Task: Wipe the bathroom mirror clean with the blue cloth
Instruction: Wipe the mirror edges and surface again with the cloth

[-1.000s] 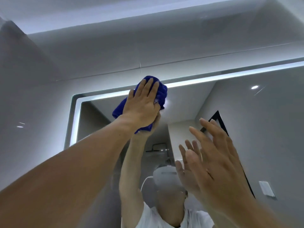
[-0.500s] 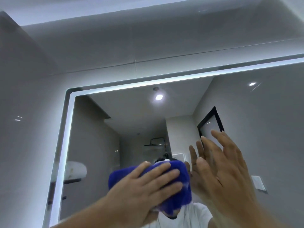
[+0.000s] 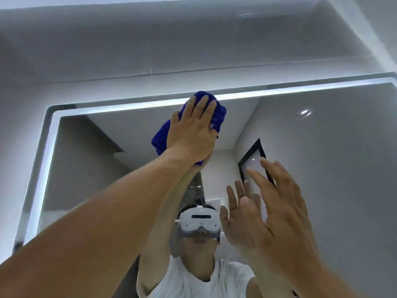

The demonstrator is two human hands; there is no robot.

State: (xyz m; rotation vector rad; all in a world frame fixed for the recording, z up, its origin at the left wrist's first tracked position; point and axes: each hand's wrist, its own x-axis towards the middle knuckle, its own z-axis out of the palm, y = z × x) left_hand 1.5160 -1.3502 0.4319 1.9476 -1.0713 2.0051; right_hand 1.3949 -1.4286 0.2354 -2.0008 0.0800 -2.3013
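**Wiping along the top of the mirror (image 3: 322,168): slip and smudge risks**

- Left hand (image 3: 193,130): arm at full stretch, palm and straight fingers flat on the blue cloth (image 3: 219,117). It presses the cloth to the glass and does not grasp it.
- Cloth: bunched, at the upper middle of the mirror. Its top is on the lit strip (image 3: 279,91) along the top border, and a loose fold hangs out to the left below the palm.
- Right hand (image 3: 279,211): released, fingers spread, holding nothing, low on the right and very close to the glass. Can't tell if the fingertips touch it.

Failure modes, as I judge them:
1. Cloth slips out. Only palm pressure holds it, so a fast downstroke or a drop in pressure at this reach could leave it behind or drop it.
2. Bare skin on the glass. With the cloth bunched off-centre, the heel of the left hand may drag on the mirror and streak it.
3. Right-hand prints. If it leans on the glass for balance, it marks an area that then needs another pass.
4. Patchy top edge. Pressure is weak at full stretch.

Can't judge from here how clean the glass is.
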